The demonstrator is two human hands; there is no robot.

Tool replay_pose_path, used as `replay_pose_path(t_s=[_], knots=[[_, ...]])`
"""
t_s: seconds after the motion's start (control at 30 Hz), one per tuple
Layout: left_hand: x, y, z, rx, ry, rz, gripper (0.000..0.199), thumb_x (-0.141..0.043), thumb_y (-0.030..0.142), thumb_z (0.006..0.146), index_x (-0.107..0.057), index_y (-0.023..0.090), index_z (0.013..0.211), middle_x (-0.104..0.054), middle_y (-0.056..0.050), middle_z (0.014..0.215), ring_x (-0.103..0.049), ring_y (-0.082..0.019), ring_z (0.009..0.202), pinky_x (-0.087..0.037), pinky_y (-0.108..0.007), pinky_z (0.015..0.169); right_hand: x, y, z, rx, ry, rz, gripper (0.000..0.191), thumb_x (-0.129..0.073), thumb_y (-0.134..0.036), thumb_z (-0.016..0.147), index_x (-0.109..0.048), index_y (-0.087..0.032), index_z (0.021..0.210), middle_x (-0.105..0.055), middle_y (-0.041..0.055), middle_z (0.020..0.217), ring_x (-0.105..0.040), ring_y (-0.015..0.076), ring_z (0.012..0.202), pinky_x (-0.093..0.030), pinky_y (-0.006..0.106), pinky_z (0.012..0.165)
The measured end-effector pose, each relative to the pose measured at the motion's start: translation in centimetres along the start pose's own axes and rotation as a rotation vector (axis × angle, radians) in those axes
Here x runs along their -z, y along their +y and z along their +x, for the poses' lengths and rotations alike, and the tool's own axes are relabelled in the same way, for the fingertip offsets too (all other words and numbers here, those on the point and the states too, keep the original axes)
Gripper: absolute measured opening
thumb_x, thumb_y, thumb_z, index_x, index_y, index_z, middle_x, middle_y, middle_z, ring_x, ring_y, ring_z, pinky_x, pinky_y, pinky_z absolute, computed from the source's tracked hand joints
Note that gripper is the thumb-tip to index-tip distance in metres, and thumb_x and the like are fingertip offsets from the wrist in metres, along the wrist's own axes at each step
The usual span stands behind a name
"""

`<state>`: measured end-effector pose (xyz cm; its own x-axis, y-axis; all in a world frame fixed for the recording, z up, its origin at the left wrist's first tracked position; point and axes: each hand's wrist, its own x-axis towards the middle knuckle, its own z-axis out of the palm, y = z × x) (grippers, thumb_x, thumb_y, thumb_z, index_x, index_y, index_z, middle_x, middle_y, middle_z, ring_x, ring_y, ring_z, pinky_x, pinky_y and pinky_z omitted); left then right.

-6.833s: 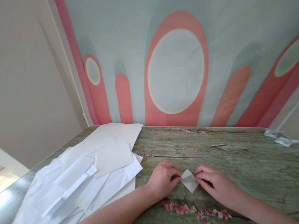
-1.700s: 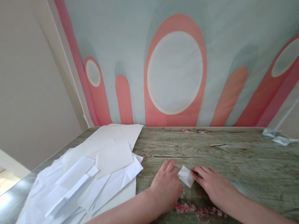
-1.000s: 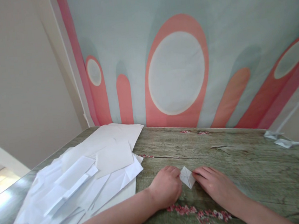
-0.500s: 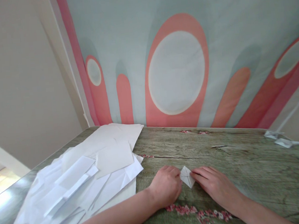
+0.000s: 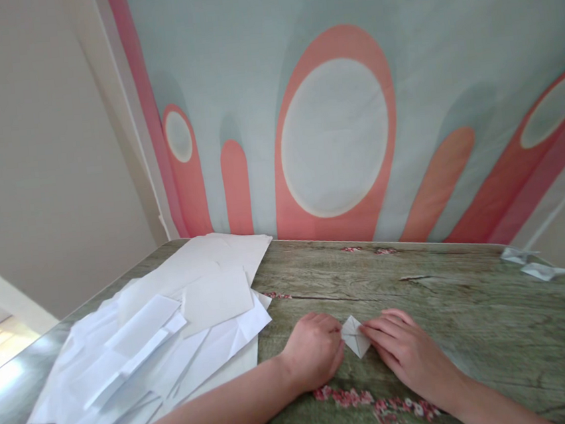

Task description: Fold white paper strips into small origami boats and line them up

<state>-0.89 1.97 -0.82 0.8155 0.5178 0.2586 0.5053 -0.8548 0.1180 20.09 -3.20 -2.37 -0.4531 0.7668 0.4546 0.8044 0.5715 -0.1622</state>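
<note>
A small folded paper [image 5: 355, 338], white and diamond-shaped with crease lines across its face, is held between both hands just over the wood-grain table [image 5: 439, 277]. My left hand [image 5: 314, 347] is closed, its curled fingers pinching the paper's left corner. From the other side, my right hand [image 5: 400, 350] pinches the right corner between thumb and fingertips, with the fingers bunched together. Part of each corner is hidden by the fingertips.
A spread pile of white paper sheets [image 5: 216, 352], some folded, covers the table's left side. Two small folded paper pieces [image 5: 545, 271] lie near the far right edge. A patterned wall panel [image 5: 415, 92] rises behind the table.
My right hand's upper fingers have lifted and shifted slightly. The folded paper stays almost in place between both hands, and the left hand looks nearly unchanged.
</note>
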Motion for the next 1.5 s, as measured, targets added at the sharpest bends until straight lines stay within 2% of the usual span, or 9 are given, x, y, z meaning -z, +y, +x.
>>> replay_pose_path(t_s=[0.2,0.4,0.53,0.77,0.87,1.03,1.2,1.3,1.5], knots=[[-0.3,0.0,-0.1,0.051,0.052,-0.074,0.019,-0.046,0.021,0.085,-0.064,0.015,0.086,-0.063,-0.004,0.091,-0.057,-0.017,0.086,-0.043,-0.029,0.082,0.2,0.0,0.0,-0.043,0.008,0.011,0.041,-0.049,-0.01,0.08,-0.053,-0.024,0.118,-0.064,0.0026,0.101,-0.059,0.018,0.09,-0.024,0.052,0.101],[-0.7,-0.5,0.0,0.052,0.105,-0.147,0.019,-0.047,0.019,0.083,-0.065,0.016,0.084,-0.063,-0.004,0.092,-0.057,-0.017,0.088,-0.042,-0.029,0.083,-0.8,1.3,-0.3,-0.036,0.106,0.002,0.036,-0.048,-0.012,0.081,-0.055,-0.025,0.114,-0.066,0.0023,0.099,-0.062,0.0177,0.087,-0.029,0.051,0.098],[-0.7,-0.5,0.1,0.042,0.12,-0.168,0.02,-0.046,0.017,0.082,-0.066,0.016,0.084,-0.063,-0.004,0.092,-0.056,-0.018,0.089,-0.041,-0.03,0.085,-0.9,1.7,-0.3,-0.047,0.091,0.059,0.024,-0.049,-0.015,0.084,-0.06,-0.027,0.102,-0.066,-0.0005,0.092,-0.063,0.0159,0.082,-0.03,0.051,0.097],[0.0,0.2,0.0,0.023,0.107,-0.273,0.028,-0.057,0.021,0.075,-0.061,0.018,0.102,-0.059,-0.006,0.103,-0.053,-0.02,0.094,-0.04,-0.031,0.086,-0.1,0.8,0.2,-0.21,0.111,0.302,0.015,-0.049,-0.029,0.088,-0.064,-0.025,0.09,-0.065,0.0012,0.087,-0.059,0.0181,0.086,-0.041,0.039,0.085],[0.1,0.2,0.1,0.056,0.114,-0.391,0.024,-0.061,0.029,0.075,-0.061,0.016,0.096,-0.059,-0.006,0.099,-0.053,-0.019,0.09,-0.041,-0.029,0.083,0.1,0.1,0.4,-0.307,0.058,0.484,0.019,-0.047,-0.033,0.088,-0.064,-0.024,0.087,-0.064,0.0016,0.086,-0.059,0.0177,0.084,-0.044,0.032,0.077],[0.0,-0.1,0.5,0.172,0.119,-0.59,0.01,-0.054,0.023,0.082,-0.059,0.015,0.08,-0.059,-0.003,0.081,-0.052,-0.014,0.076,-0.04,-0.023,0.07,0.4,-0.8,0.5,-0.453,-0.026,0.633,0.019,-0.049,-0.038,0.086,-0.059,-0.021,0.085,-0.063,0.0008,0.081,-0.058,0.0166,0.076,-0.045,0.028,0.07],[-0.4,-0.1,0.6,0.32,0.144,-0.771,0.022,-0.048,0.03,0.086,-0.058,0.013,0.078,-0.056,-0.001,0.072,-0.048,-0.012,0.066,-0.037,-0.022,0.06,0.3,-1.6,0.5,-0.462,-0.046,0.782,0.017,-0.048,-0.035,0.086,-0.053,-0.02,0.094,-0.062,0.0027,0.086,-0.058,0.0173,0.081,-0.046,0.029,0.075],[-0.9,-0.1,0.7,0.394,0.145,-0.974,0.027,-0.05,0.037,0.085,-0.058,0.012,0.083,-0.054,0.0,0.067,-0.046,-0.011,0.06,-0.035,-0.021,0.054,0.1,-2.1,0.2,-0.427,-0.066,0.845,0.023,-0.049,-0.031,0.086,-0.048,-0.02,0.107,-0.062,0.0048,0.095,-0.058,0.0171,0.084,-0.046,0.032,0.081],[-1.4,-0.5,1.0,0.39,0.213,-1.309,0.04,-0.058,0.041,0.08,-0.057,0.013,0.108,-0.059,-0.004,0.081,-0.052,-0.014,0.071,-0.04,-0.025,0.067,-1.2,-1.5,-0.5,-0.362,-0.022,0.684,0.049,-0.048,-0.017,0.081,-0.034,-0.022,0.129,-0.056,0.0092,0.115,-0.056,0.0193,0.101,-0.043,0.038,0.093]])
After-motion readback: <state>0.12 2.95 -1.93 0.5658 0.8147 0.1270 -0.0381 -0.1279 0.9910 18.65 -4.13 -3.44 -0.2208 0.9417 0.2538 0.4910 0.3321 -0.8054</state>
